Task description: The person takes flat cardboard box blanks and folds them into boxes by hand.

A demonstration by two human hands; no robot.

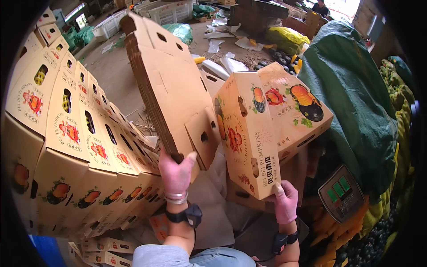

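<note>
My left hand (176, 174), in a pink glove, grips the lower corner of a thick stack of flat cardboard sheets (167, 84). The stack stands tilted up, plain brown side facing me, with a small cut-out flap (203, 135) near its lower right. My right hand (285, 201), also pink-gloved, pinches the bottom corner of a printed pumpkin carton (253, 147). That carton's side panel bears "Bei Bei Pumpkins" and pumpkin pictures. Its wider printed panel (291, 104) spreads off to the right. Part of the carton lies against the stack's right edge.
Rows of pumpkin cartons (84, 147) are piled on the left. A digital scale display (341, 192) stands at right, beside a green tarp (347, 98). Dark pumpkins (282, 58) and a yellow sack (287, 39) lie behind. White crates (162, 15) and a distant person (320, 8) are at the back.
</note>
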